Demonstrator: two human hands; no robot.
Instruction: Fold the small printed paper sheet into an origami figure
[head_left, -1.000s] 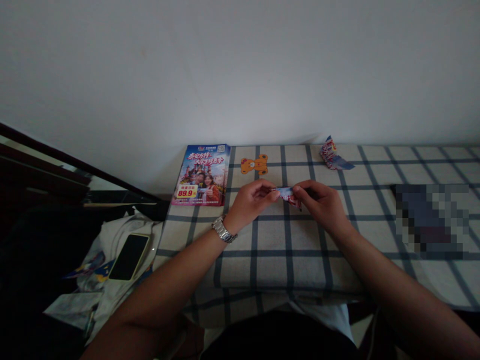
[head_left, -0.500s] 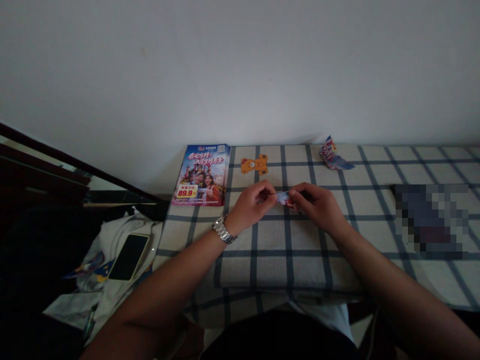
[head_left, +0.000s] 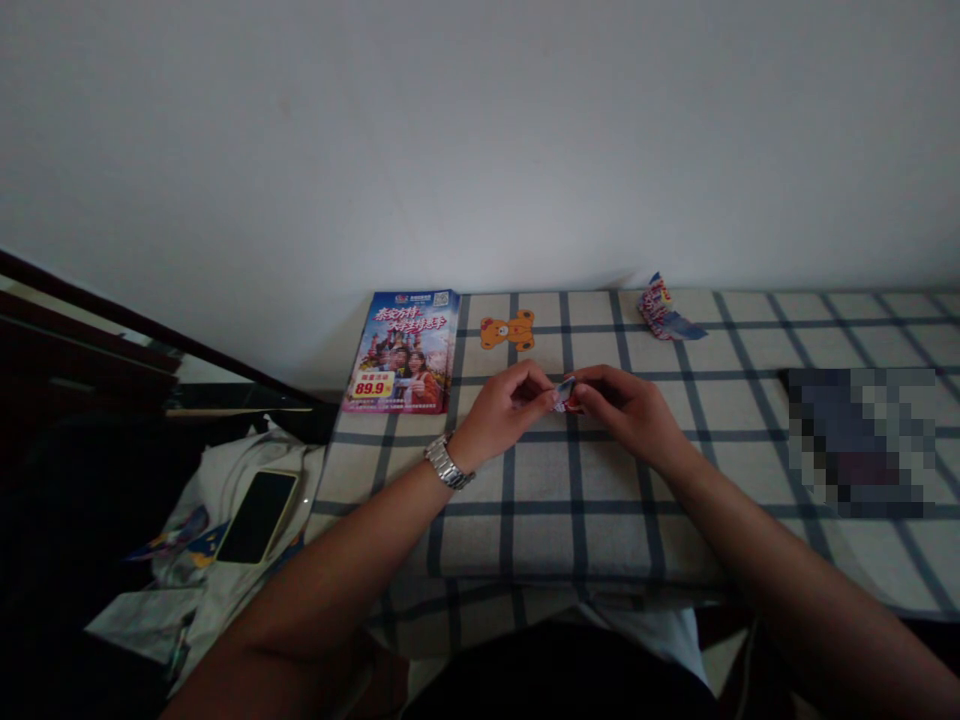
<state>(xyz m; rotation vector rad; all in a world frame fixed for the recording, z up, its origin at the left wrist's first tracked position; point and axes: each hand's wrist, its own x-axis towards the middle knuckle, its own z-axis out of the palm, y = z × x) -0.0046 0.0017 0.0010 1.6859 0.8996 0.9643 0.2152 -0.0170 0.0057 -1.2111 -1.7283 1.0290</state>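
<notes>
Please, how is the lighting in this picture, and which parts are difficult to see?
Head view: dim overall, the wall palest above the table; head view: lower left corner nearly black, though the phone shows; head view: a pixelated patch covers something at right; head view: the pinched paper piece is too small to read.

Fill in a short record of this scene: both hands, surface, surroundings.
Left hand: pinches a small printed piece
Right hand: pinches the piece's other side
Left wrist: metal watch
Surface: checked cloth
Left on cloth: printed flyers
Beyond hands: bear figure, crumpled printed paper
Lower left: phone
Far right: pixelated, cannot tell
</notes>
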